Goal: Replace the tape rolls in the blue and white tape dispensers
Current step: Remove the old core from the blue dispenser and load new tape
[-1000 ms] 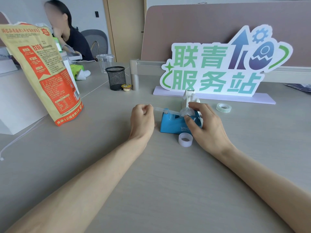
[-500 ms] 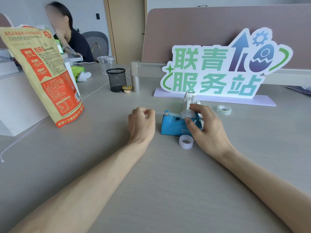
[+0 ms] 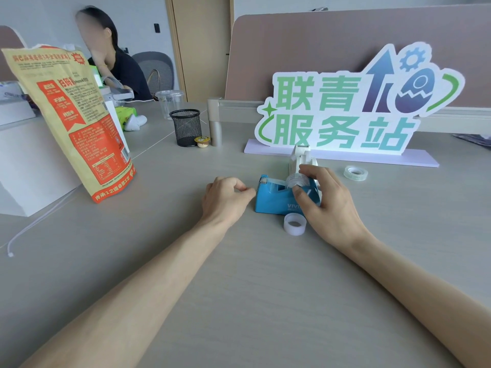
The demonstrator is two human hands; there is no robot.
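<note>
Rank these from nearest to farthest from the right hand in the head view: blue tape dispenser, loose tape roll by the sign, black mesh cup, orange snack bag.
1. Blue tape dispenser: under the right hand, fingers on it.
2. Loose tape roll: right of the hand, by the sign's base.
3. Black mesh cup: far left, behind.
4. Orange snack bag: at the left edge.

One view only, worn on the head. Looks forward and down across a grey desk [image 3: 239, 301], wide-angle, edges bowed. Both forearms enter from the bottom corners. Close on the hands near centre; sign [image 3: 345, 110] and partition [image 3: 318, 49] stand behind, well apart. Desk's left side with bag [image 3: 79, 123] also framed.
</note>
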